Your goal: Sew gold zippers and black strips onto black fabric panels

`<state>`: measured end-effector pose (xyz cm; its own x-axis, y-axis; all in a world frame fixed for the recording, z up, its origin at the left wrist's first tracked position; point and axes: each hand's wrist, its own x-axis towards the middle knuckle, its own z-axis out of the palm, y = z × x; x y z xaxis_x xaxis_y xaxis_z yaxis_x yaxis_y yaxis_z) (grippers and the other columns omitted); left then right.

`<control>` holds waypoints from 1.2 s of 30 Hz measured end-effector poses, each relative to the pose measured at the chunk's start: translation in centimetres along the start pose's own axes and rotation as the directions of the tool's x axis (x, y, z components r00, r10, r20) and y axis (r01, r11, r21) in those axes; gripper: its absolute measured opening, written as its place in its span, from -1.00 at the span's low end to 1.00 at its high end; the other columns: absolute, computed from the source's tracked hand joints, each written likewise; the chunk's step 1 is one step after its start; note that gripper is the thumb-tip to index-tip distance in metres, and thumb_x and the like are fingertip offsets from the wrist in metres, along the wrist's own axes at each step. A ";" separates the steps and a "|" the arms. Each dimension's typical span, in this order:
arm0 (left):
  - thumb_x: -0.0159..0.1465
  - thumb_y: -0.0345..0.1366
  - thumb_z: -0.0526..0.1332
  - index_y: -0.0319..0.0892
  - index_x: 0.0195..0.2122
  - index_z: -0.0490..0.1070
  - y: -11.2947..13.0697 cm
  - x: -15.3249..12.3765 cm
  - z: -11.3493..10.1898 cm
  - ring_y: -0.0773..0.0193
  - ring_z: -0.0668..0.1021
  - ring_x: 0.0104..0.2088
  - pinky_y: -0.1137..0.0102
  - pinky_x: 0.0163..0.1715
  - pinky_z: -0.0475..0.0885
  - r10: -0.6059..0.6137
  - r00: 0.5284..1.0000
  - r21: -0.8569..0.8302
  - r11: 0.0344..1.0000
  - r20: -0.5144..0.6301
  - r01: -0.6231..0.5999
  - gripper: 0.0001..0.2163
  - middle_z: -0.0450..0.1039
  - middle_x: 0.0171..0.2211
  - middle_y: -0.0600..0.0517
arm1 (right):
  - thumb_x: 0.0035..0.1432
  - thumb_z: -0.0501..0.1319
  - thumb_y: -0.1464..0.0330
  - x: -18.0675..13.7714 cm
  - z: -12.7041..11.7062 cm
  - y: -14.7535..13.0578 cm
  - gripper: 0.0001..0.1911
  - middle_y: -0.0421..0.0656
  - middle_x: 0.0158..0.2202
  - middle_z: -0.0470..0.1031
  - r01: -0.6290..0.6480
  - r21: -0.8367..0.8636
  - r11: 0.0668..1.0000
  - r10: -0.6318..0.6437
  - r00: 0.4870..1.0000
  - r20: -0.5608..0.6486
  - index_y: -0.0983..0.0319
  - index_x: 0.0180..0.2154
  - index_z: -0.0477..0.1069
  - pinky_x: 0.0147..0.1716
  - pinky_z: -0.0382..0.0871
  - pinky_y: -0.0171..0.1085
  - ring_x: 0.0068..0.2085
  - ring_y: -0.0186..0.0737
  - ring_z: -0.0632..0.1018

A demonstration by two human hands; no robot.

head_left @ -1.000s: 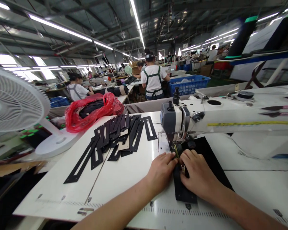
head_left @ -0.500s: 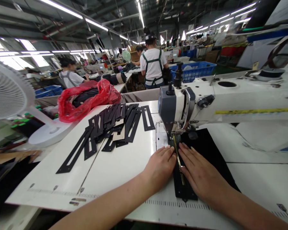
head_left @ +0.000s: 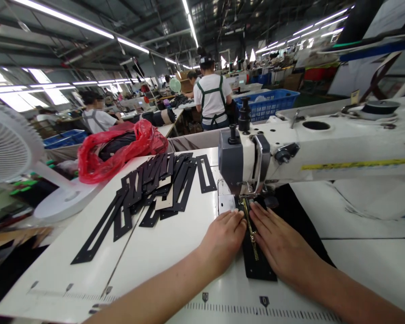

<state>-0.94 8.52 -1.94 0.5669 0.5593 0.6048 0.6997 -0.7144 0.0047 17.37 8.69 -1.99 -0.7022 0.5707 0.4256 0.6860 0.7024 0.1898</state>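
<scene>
A narrow black panel (head_left: 260, 271) with a gold-toothed zipper (head_left: 251, 234) down its middle lies on the machine bed, its far end under the head of a white and grey sewing machine (head_left: 245, 157). My left hand (head_left: 222, 240) is on the panel's left side, fingers bent and pressed together at its edge. To the right of the teeth, my right hand (head_left: 281, 240) lies flat, its fingers stretched toward the needle area. Part of a larger black fabric piece (head_left: 302, 220) spreads beyond that hand. The machine head and my fingers hide the needle point.
Left of the machine lies a pile of black slotted frames (head_left: 135, 184), with one frame (head_left: 206, 174) apart from it. A red plastic bag (head_left: 121, 148) and a white fan (head_left: 59, 193) stand farther left. Behind are a blue crate (head_left: 273, 104) and several people working.
The panel and both hands have slid away from the table's front edge, toward the machine head. My view has shifted slightly, so the table appears lower. The frame pile lies as before.
</scene>
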 end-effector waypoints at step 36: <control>0.11 -0.48 0.09 -0.31 -0.12 0.34 -1.5 0.3 0.4 0.06 0.42 -0.10 0.11 0.00 0.35 -0.119 0.970 -0.111 0.983 0.212 0.144 -0.71 0.37 -0.19 -0.16 | 0.23 0.00 0.35 3.5 1.9 4.1 -0.76 -0.05 -0.20 0.51 -0.097 0.300 0.949 0.126 0.989 -0.081 0.27 -0.22 0.41 -0.13 0.41 -0.15 -0.15 -0.13 0.51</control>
<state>-1.64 9.89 -2.05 0.5592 0.7163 0.4173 0.7215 -0.6684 0.1806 17.36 14.40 -1.44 -0.5922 0.6186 0.5163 0.6617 0.7390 -0.1265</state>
